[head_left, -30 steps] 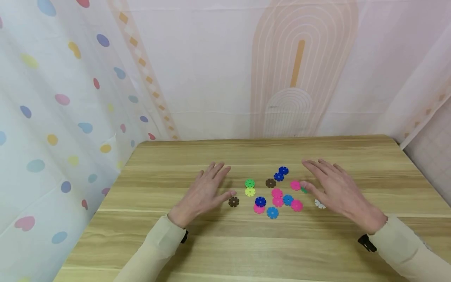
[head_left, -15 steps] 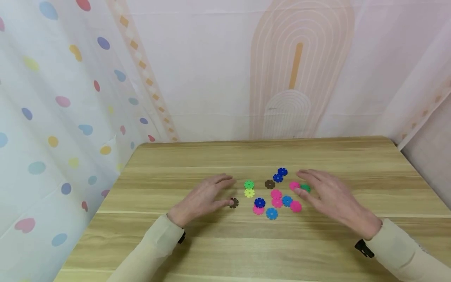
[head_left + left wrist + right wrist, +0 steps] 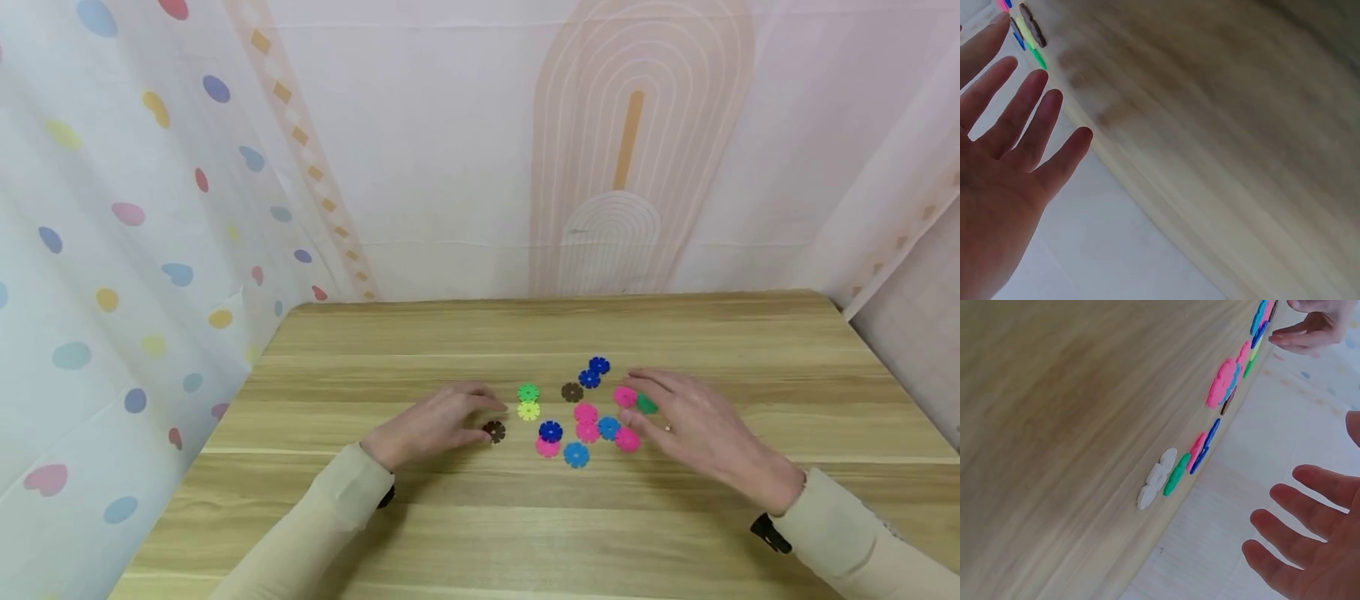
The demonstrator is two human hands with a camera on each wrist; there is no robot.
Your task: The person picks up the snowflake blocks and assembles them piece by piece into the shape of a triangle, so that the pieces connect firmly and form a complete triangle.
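Wooden table (image 3: 450, 533) carries scattered plastic snowflake discs (image 3: 576, 454), with your left hand (image 3: 431, 425) and right hand (image 3: 693, 425) flanking them, fingers relaxed, grasping nothing.

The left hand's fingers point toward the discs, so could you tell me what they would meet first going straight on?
Probably the brown disc just off the left hand; its fingertips are also near the yellow disc, and depth is unclear.

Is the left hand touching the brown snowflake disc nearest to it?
Cannot tell. In the head view the left hand has its thumb tip right at the brown disc, with no plain gap or contact; the left wrist view is blurred.
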